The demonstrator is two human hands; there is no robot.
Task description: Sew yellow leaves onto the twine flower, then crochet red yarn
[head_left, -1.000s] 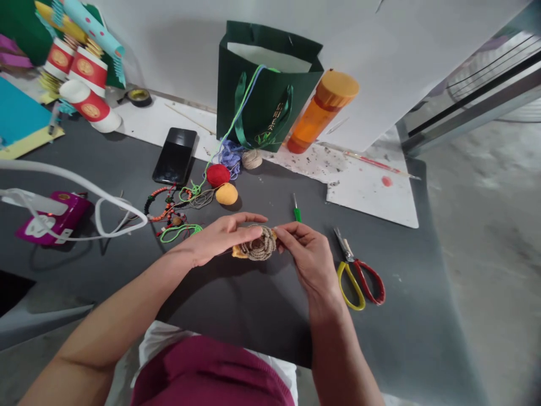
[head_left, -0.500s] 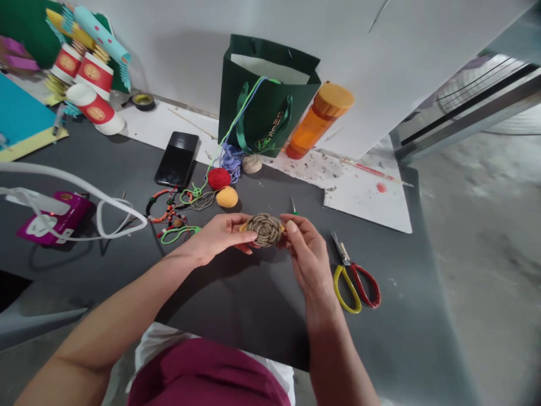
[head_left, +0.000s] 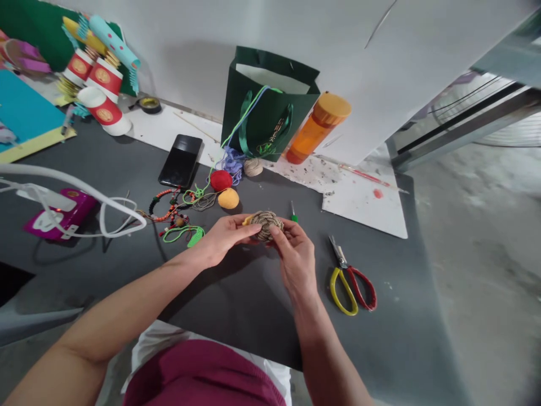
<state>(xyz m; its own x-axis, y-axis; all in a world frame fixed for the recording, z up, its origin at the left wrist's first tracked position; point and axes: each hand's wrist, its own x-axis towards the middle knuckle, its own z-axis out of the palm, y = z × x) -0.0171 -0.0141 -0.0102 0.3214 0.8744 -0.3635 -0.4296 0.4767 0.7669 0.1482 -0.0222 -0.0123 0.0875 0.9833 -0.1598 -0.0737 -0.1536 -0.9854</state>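
A round coil of brown twine (head_left: 265, 225) is held above the dark mat between my two hands, with a small yellow piece (head_left: 247, 221) showing at its left edge. My left hand (head_left: 228, 239) grips the coil from the left, its fingers reaching under and along it. My right hand (head_left: 296, 255) pinches the coil's right side between thumb and fingers and covers part of it. The closest loose item is a small green-handled tool (head_left: 292, 211), just beyond my right hand. Red-and-yellow scissors (head_left: 350, 285) lie to the right of that hand.
A red yarn ball (head_left: 221, 180), a yellow ball (head_left: 229, 198), a twine ball (head_left: 252, 167), beaded cords (head_left: 167, 207) and a black phone (head_left: 180, 160) lie beyond my hands. Further back stand a green paper bag (head_left: 266, 107) and an orange bottle (head_left: 316, 128).
My hands have drawn closer around the coil, and my right hand now covers more of it. The whole scene has shifted slightly in view as my head moved.
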